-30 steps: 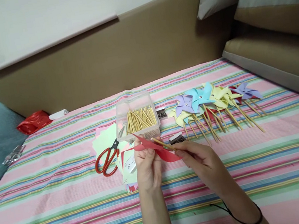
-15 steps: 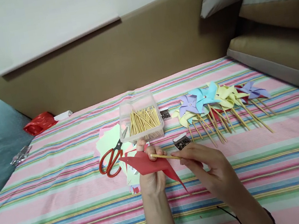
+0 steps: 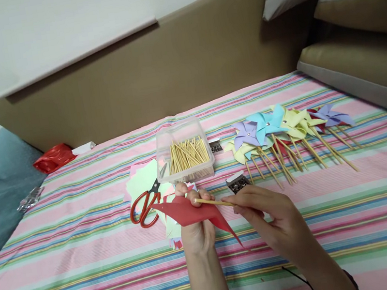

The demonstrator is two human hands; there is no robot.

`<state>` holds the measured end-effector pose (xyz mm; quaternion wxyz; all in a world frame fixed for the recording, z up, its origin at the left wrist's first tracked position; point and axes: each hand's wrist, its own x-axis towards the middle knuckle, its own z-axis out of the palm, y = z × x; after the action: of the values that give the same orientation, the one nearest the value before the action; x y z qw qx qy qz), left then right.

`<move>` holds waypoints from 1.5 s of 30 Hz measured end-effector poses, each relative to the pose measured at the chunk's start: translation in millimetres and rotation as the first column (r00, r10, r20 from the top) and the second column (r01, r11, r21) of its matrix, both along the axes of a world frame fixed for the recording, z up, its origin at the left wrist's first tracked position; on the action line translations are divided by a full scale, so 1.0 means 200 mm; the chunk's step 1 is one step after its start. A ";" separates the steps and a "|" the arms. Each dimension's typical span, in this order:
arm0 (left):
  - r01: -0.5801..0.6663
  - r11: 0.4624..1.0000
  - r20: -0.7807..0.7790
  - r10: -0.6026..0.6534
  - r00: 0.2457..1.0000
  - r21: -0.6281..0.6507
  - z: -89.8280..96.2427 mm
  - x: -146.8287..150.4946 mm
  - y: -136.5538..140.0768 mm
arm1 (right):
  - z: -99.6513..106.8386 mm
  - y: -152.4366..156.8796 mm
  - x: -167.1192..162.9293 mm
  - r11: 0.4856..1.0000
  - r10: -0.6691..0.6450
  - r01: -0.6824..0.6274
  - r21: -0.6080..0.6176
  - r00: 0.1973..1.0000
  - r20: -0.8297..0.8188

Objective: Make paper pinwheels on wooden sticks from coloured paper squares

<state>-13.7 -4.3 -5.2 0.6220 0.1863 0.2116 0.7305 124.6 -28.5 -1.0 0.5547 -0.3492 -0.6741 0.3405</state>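
A red paper pinwheel is pinched in my left hand, its blades pointing left and down to the right. My right hand grips one end of a thin wooden stick. The stick's other end lies over the red paper, close to my left fingertips; whether it is fixed to the paper I cannot tell. Just beyond my right fingers stands a small open box of metal pins. Past my left hand, a clear plastic box holds several wooden sticks.
Red-handled scissors rest on a stack of coloured paper at the left. Several finished pinwheels lie at the right. A second pin box sits beside the plastic box. A red plastic bag is at the far left, on the striped cloth.
Both hands keep nearly the same hold on the red pinwheel and the stick. The background has shifted slightly to the right as my head view moved.
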 end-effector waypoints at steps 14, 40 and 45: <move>-0.001 0.999 0.005 0.000 1.000 0.053 -0.03 0.00 -0.01 | 0.00 0.00 0.00 0.996 -0.053 0.053 0.073 0.999 0.007; -0.086 0.996 -0.105 0.089 0.990 0.040 0.01 0.02 -0.02 | 0.01 -0.01 0.01 0.998 -0.030 0.028 0.056 0.999 0.035; -0.167 0.986 -0.262 0.161 0.951 -0.003 0.00 0.01 0.01 | -0.02 0.01 0.00 0.976 0.031 -0.025 -0.216 0.999 0.021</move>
<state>-10.9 -3.2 -5.8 0.5280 0.2550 0.3155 0.7461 123.9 -26.2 -5.7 0.5004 -0.4019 -0.6448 0.4151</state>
